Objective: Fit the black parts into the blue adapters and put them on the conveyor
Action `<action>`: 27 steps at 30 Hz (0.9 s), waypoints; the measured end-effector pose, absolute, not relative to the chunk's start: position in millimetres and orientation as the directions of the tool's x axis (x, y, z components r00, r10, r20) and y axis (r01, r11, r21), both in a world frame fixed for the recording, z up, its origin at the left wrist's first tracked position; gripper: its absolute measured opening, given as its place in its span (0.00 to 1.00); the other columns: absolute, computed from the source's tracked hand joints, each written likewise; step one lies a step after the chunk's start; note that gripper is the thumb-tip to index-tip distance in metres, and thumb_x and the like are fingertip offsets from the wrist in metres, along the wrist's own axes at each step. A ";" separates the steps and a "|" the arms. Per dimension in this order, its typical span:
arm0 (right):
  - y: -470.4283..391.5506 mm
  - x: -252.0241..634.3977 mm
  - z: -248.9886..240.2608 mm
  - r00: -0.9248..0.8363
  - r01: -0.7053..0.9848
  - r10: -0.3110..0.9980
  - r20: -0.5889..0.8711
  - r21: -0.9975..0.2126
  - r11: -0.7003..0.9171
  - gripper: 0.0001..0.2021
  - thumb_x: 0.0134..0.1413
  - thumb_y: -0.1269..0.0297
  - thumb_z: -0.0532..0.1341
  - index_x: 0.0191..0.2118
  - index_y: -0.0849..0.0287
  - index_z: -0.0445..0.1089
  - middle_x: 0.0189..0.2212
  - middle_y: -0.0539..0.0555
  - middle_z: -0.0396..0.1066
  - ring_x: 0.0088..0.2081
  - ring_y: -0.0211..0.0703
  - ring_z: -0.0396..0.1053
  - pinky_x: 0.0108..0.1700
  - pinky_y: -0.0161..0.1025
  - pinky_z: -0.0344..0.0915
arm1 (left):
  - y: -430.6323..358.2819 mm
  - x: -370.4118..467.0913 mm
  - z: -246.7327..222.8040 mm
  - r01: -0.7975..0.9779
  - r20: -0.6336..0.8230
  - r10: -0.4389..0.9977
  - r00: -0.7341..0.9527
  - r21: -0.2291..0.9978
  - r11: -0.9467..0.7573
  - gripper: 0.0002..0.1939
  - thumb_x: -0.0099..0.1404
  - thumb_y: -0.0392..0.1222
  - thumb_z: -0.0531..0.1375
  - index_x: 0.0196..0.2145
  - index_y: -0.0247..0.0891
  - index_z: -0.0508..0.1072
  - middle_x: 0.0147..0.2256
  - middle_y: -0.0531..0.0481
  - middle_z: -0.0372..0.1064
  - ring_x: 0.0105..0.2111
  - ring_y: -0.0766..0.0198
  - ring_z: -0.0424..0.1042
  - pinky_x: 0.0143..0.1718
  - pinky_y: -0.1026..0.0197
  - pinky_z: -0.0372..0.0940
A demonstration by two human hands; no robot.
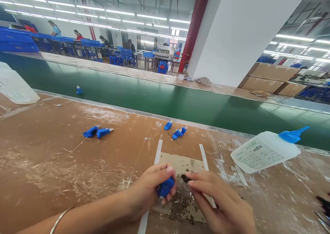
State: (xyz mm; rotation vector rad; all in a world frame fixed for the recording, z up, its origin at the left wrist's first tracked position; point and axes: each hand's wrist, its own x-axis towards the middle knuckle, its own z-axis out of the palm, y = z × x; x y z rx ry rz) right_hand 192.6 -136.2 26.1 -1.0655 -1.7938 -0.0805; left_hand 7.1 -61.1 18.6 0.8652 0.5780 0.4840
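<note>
My left hand (157, 184) is closed around a blue plastic part (166, 187), its fingers curled under it. Just to the right, my right hand (216, 196) pinches a small black piece (186, 178) between thumb and fingertips, apart from the blue part. Both hands hover over a glossy, wet-looking sheet (180, 158) spotted with dark flecks and flanked by white tape strips (158, 151). Beyond it lie several similar blue parts with pale tips, in one group (177, 133) ahead and a pair (98, 132) to the left.
On the right a white bottle with a blue nozzle (265, 151) lies tilted; another pale bottle (18, 86) is at the left. A green conveyor belt (144, 93) crosses behind the brown worktop (64, 158), carrying one blue part (78, 90). Black pieces (323, 203) sit at the right edge.
</note>
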 end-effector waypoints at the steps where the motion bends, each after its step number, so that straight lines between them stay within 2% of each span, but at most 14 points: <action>1: -138.0 189.7 24.2 -0.163 0.705 0.566 0.808 -0.306 0.640 0.14 0.56 0.81 0.61 0.41 0.56 0.76 0.38 0.53 0.82 0.39 0.39 0.80 0.44 0.33 0.77 | -65.6 7.7 16.5 -0.147 -0.254 0.585 0.770 0.822 0.550 0.28 0.55 0.65 0.67 0.31 0.38 0.64 0.23 0.55 0.64 0.21 0.72 0.60 0.21 0.68 0.50; 3: -140.6 186.8 20.5 -0.258 0.719 0.518 0.816 -0.196 0.667 0.16 0.55 0.82 0.60 0.45 0.58 0.76 0.40 0.56 0.82 0.40 0.42 0.80 0.45 0.35 0.78 | -70.6 8.1 11.3 -0.119 -0.227 0.549 0.804 0.843 0.524 0.28 0.56 0.65 0.67 0.31 0.38 0.63 0.21 0.56 0.63 0.20 0.72 0.59 0.20 0.69 0.49; 6: -142.8 186.5 16.9 -0.332 0.687 0.526 0.783 -0.181 0.704 0.21 0.54 0.82 0.61 0.51 0.59 0.74 0.43 0.58 0.81 0.43 0.45 0.80 0.46 0.38 0.79 | -71.6 7.8 6.2 -0.094 -0.212 0.539 0.815 0.870 0.484 0.27 0.56 0.65 0.67 0.30 0.38 0.64 0.20 0.58 0.62 0.20 0.72 0.58 0.20 0.68 0.48; 11: -143.5 185.8 21.0 -0.281 0.569 0.625 0.728 -0.398 0.719 0.29 0.55 0.84 0.59 0.58 0.50 0.70 0.48 0.54 0.80 0.45 0.45 0.79 0.45 0.40 0.79 | -69.9 5.7 8.5 -0.092 -0.230 0.565 0.792 0.870 0.484 0.25 0.56 0.62 0.67 0.29 0.38 0.64 0.19 0.57 0.62 0.19 0.73 0.57 0.21 0.68 0.46; 16: -144.7 184.7 24.6 -0.163 0.343 0.783 0.601 -0.709 0.616 0.19 0.57 0.77 0.63 0.48 0.45 0.74 0.40 0.49 0.81 0.37 0.39 0.80 0.39 0.34 0.78 | -69.4 2.8 10.0 -0.036 -0.205 0.441 0.874 0.876 0.480 0.24 0.55 0.61 0.67 0.28 0.39 0.63 0.18 0.58 0.62 0.17 0.73 0.55 0.20 0.67 0.47; 18: -145.4 184.2 22.8 -0.122 0.273 0.833 0.539 -0.789 0.551 0.18 0.57 0.74 0.65 0.49 0.44 0.73 0.39 0.48 0.80 0.38 0.38 0.79 0.40 0.33 0.78 | -69.0 2.2 11.2 -0.013 -0.216 0.409 0.887 0.873 0.488 0.25 0.54 0.61 0.68 0.28 0.39 0.63 0.19 0.58 0.63 0.17 0.73 0.56 0.20 0.67 0.48; 22: -146.9 181.9 18.9 -0.177 0.264 0.826 0.535 -0.783 0.563 0.23 0.55 0.76 0.65 0.53 0.45 0.70 0.44 0.51 0.79 0.43 0.40 0.78 0.45 0.35 0.77 | -69.7 2.4 13.8 0.030 -0.241 0.389 0.889 0.879 0.475 0.25 0.53 0.61 0.68 0.29 0.38 0.65 0.20 0.58 0.62 0.17 0.73 0.57 0.20 0.67 0.50; 27: -149.0 189.5 19.6 -0.173 0.345 0.809 0.561 -0.735 0.584 0.22 0.55 0.75 0.63 0.53 0.46 0.66 0.44 0.52 0.78 0.43 0.42 0.78 0.44 0.38 0.77 | -73.6 5.1 13.5 0.029 -0.227 0.390 0.892 0.892 0.451 0.25 0.55 0.63 0.66 0.30 0.39 0.64 0.20 0.59 0.61 0.18 0.73 0.56 0.21 0.67 0.51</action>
